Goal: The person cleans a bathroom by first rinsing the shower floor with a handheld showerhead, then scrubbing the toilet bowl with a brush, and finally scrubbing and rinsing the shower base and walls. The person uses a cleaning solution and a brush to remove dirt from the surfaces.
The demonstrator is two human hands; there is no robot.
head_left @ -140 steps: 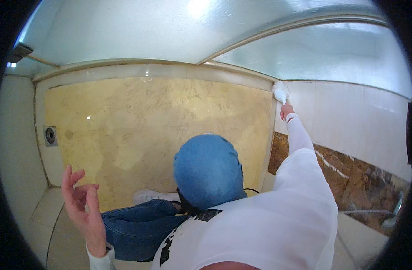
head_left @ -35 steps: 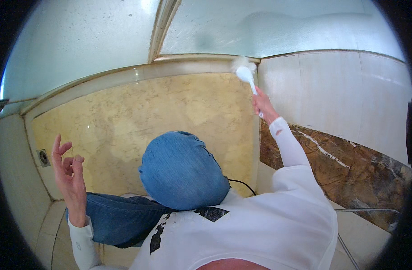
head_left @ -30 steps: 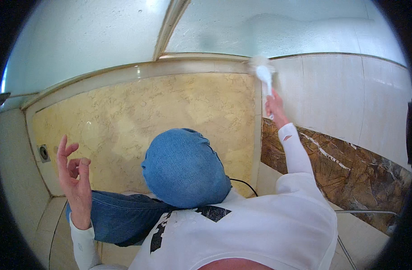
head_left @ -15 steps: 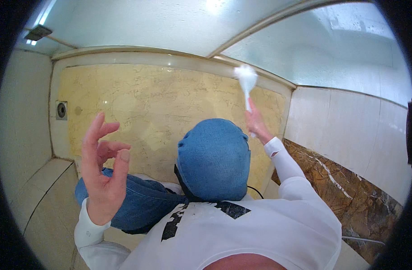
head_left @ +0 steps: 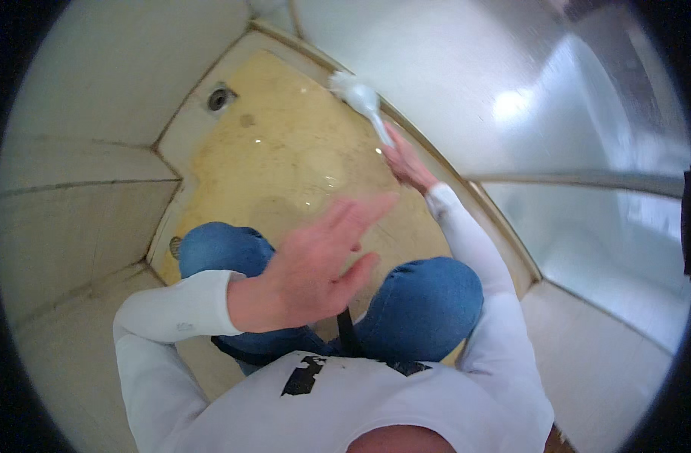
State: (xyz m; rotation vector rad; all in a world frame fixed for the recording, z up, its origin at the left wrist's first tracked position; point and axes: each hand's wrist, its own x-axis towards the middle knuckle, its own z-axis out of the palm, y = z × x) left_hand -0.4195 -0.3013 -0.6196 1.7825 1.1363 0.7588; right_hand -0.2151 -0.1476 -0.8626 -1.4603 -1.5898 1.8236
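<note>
A white long-handled scrub brush is gripped by its handle in my right hand. Its bristles touch or lie close to the ledge under the glass panel at the far side of the yellow floor; exact contact cannot be made out. My left hand hangs above and between my bent knees, slightly blurred, with fingers stretched out and nothing in it.
A round floor drain sits in the far left corner, and a second grate lies beside my left knee. Frosted glass panels rise along the far and right side. Pale tiled walls and a step enclose the left.
My view has turned left. The brush in my right hand has moved along the ledge toward the drain corner. My left hand has swung rightward across my knees, its fingers straightening.
</note>
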